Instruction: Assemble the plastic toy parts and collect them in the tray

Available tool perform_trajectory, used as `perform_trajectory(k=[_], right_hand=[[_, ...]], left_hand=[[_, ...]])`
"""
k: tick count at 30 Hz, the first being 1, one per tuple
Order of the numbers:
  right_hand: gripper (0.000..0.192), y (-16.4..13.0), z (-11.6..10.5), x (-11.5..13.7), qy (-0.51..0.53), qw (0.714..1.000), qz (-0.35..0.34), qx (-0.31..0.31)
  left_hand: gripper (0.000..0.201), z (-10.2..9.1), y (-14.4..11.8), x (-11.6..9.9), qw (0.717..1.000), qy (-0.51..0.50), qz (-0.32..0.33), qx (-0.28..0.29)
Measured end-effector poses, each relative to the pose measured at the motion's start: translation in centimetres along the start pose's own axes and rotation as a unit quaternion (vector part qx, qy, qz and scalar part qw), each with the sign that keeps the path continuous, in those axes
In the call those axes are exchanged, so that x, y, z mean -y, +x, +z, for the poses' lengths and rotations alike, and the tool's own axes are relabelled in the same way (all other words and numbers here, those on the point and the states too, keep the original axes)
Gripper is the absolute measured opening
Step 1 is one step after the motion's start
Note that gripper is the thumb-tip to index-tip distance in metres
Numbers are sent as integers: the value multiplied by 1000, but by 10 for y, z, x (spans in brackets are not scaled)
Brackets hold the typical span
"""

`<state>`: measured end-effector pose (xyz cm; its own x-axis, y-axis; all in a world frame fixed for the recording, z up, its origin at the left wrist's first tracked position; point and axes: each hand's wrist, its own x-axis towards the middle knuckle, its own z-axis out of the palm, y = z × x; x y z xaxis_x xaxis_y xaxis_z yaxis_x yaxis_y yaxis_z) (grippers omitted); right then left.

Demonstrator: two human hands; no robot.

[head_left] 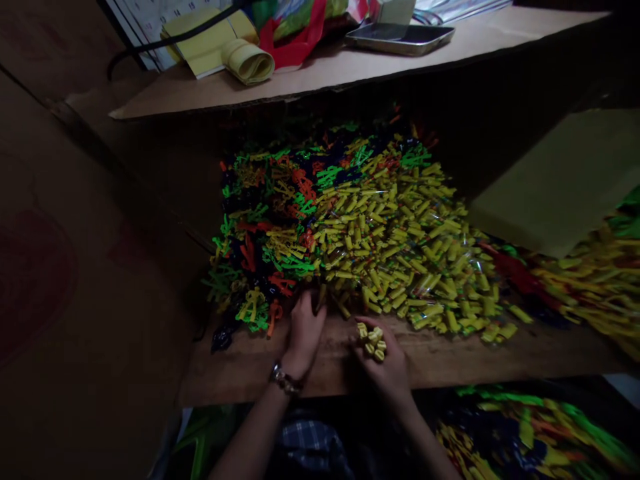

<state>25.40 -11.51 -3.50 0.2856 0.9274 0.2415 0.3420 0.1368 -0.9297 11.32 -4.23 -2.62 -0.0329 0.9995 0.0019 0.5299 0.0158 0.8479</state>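
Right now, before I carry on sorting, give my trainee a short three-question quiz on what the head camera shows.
1. True or false: the right hand holds a bunch of small yellow pieces.
2. What is on the left hand's wrist: A) a wristwatch, B) a glove cuff, C) a rubber band?
3. What is the left hand touching?

Key
1. True. The pieces sit bunched in the fingers, above the wooden board.
2. A, the wristwatch.
3. The near edge of the pile of yellow pieces; its fingertips reach into it, beside the green and orange pieces.
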Motion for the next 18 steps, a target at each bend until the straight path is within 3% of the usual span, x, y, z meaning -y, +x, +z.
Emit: perform_trajectory(k=[3,5,9,11,13,15,18], right_hand=[[15,9,8,14,49,999,1,-17],[20,13,16,22,106,993,52,-8],[38,16,27,30,258,936,241,-3],[42,15,28,28,263,929,259,-21],[44,13,23,23,256,934,248,-29],[39,10,15,17,219,957,187,-42],[21,5,-1,11,67,997,-39,7]], left_hand=[[21,-9,-15,2,997,-67,-32,13],[23,-11,-27,-1,984,-159,-71,20],[37,-10,-46,-14,912,-377,-157,28],[39,-10,-49,-21,892,-412,-181,37],[42,-10,-49,-25,873,-438,-211,41],[43,-13,-45,-28,866,-442,-230,34],[41,-19,-39,-29,887,-396,-230,51]])
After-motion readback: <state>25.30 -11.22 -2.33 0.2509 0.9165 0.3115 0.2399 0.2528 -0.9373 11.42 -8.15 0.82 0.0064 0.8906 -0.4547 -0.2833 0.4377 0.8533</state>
